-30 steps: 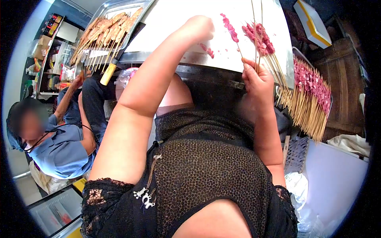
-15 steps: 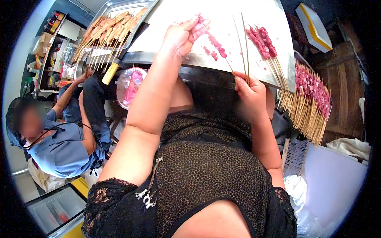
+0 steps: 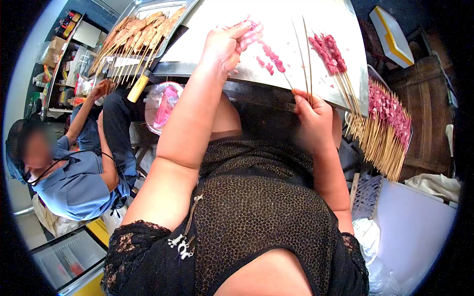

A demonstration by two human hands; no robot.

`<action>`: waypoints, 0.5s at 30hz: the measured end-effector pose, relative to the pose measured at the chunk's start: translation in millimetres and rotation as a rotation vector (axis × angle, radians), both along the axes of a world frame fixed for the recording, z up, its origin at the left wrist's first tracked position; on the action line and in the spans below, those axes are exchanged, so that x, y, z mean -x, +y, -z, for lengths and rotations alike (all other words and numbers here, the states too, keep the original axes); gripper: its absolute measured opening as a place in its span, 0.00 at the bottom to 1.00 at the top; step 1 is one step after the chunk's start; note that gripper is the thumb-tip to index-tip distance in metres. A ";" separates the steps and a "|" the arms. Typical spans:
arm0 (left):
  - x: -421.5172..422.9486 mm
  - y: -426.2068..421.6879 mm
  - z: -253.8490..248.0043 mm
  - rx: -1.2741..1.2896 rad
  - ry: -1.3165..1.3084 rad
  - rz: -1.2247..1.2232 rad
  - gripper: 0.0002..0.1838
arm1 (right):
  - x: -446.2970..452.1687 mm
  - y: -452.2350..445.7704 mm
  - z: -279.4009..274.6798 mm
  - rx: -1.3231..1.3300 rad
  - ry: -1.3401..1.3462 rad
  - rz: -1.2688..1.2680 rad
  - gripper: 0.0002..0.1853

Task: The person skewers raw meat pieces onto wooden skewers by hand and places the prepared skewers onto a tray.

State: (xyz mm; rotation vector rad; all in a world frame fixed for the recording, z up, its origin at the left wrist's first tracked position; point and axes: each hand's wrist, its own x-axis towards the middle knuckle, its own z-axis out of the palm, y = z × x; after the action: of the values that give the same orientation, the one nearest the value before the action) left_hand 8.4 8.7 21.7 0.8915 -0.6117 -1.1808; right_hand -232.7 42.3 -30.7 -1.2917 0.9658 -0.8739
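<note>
Tray (image 3: 175,32) of browned skewers (image 3: 150,34), bowl (image 3: 149,123) holding something pink (image 3: 166,109); hands (image 3: 222,47) clamped on meat skewer (image 3: 279,64)

Upper tip of meat skewer (image 3: 273,58) hidden by left hand (image 3: 227,47). Lower ends of bare sticks (image 3: 306,54) lost inside right hand (image 3: 316,117). Pale basin (image 3: 149,111) partly behind forearm (image 3: 193,116). Frame top crops worktable (image 3: 197,47). Co-worker's (image 3: 81,185) face blurred.

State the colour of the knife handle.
The knife handle is yellow, seen best in the head view.
</note>
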 end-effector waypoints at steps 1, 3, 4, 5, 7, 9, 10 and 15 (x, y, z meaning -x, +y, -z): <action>1.1 0.6 -2.0 -0.002 0.000 0.001 0.17 | -0.4 -0.4 1.0 0.021 -0.012 0.006 0.11; 3.5 2.2 -5.9 0.014 -0.019 0.020 0.18 | 0.8 -3.0 -0.6 -0.001 -0.012 0.003 0.11; 3.4 2.1 -7.0 0.012 -0.018 0.019 0.18 | 0.8 -4.7 -2.7 -0.019 -0.014 0.000 0.11; 2.9 1.2 -7.8 0.018 -0.015 0.036 0.18 | 0.1 -6.2 -5.5 -0.020 -0.014 -0.001 0.11; 1.0 -0.1 -9.6 0.022 -0.013 0.052 0.19 | -0.9 -8.4 -9.9 -0.006 0.017 -0.021 0.11; -2.3 -0.6 -12.7 0.029 0.017 0.119 0.20 | -1.5 -10.9 -8.7 -0.007 -0.010 -0.048 0.11; -2.3 -0.4 -14.0 0.028 0.017 0.117 0.20 | -1.7 -11.5 -8.6 -0.008 -0.037 -0.075 0.11; 5.3 -2.3 -8.2 0.028 -0.004 0.227 0.16 | -11.7 -8.3 -20.8 -0.108 -0.114 -0.081 0.11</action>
State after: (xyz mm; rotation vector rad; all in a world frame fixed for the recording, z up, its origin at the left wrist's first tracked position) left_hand 3.0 6.4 29.9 0.8160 -0.7452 -1.3710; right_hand -220.9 33.9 -9.8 -1.1681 0.8537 -0.8134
